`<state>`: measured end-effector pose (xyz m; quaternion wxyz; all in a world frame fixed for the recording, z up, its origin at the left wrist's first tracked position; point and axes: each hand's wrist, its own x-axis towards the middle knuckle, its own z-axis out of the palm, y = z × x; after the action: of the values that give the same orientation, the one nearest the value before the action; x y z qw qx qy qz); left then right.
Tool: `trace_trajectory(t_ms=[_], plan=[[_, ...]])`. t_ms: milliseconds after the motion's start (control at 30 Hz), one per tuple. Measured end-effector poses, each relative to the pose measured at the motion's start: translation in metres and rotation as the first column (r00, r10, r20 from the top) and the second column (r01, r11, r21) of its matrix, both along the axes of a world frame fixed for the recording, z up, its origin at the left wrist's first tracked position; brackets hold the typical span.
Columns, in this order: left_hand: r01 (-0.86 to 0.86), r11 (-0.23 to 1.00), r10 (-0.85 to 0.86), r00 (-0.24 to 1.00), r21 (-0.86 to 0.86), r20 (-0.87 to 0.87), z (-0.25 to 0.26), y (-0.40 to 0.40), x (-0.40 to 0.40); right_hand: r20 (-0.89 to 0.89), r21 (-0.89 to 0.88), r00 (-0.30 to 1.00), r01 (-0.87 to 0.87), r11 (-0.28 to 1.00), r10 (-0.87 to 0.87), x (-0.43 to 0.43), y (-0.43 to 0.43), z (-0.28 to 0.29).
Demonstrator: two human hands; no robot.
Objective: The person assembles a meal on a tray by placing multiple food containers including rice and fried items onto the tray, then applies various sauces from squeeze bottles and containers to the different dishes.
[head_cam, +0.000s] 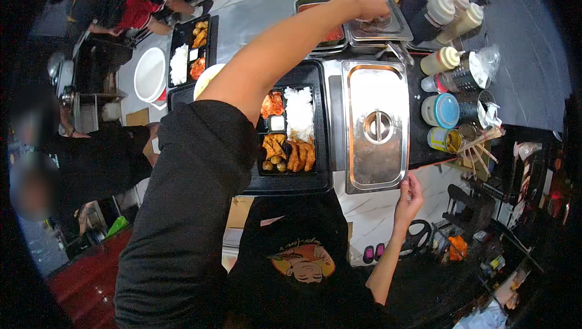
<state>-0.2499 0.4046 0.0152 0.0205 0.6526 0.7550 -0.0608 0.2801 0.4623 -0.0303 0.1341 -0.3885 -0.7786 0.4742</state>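
Note:
My left hand (373, 7) reaches across to the far side, its fingers curled down over a small steel pan lid (402, 29); the lid's handle is hidden under them. Beside it, partly behind my forearm, is a steel pan of red food (334, 34). My right hand (409, 197) is at the near right corner of a long steel pan lid (375, 165), fingertips touching its edge; whether they grip it is unclear. Below my left forearm lies a black compartment meal tray (319, 147) with white rice (299, 113), fried pieces (301, 156) and a red side dish (272, 104).
A second filled meal tray (211, 40) and a white tub (150, 74) stand left. Squeeze bottles (440, 10), a blue-lidded jar (445, 110) and a can (443, 140) line the right. Co-workers stand at left, one in dark clothing (104, 161). Tongs (400, 52) lie by the pans.

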Motion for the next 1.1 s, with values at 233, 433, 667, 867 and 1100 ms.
trace_trajectory(t_ms=[233,433,667,867,1100], plan=[[-0.13,0.988,0.105,0.962,0.085,0.253,0.0,-0.013,0.007,0.0,0.072,1.0,0.025,0.997,-0.025,-0.012,0.025,0.01],[-0.111,0.964,0.042,0.96,0.239,0.276,-0.007,-0.029,-0.003,-0.011,0.098,1.0,0.006,0.995,-0.005,-0.023,0.036,0.021],[-0.425,0.589,-0.102,0.804,0.687,0.585,0.037,-0.095,0.107,-0.189,0.357,0.982,0.073,0.931,-0.005,-0.026,0.017,0.05],[-0.896,0.4,0.024,0.219,0.191,0.975,0.014,-0.264,0.335,-0.376,0.237,0.926,0.056,0.97,0.038,-0.082,-0.059,0.075],[-0.899,-0.41,0.185,-0.247,-0.154,0.951,-0.071,-0.512,0.453,-0.21,-0.003,0.849,-0.497,0.868,0.485,-0.169,-0.165,0.067]])
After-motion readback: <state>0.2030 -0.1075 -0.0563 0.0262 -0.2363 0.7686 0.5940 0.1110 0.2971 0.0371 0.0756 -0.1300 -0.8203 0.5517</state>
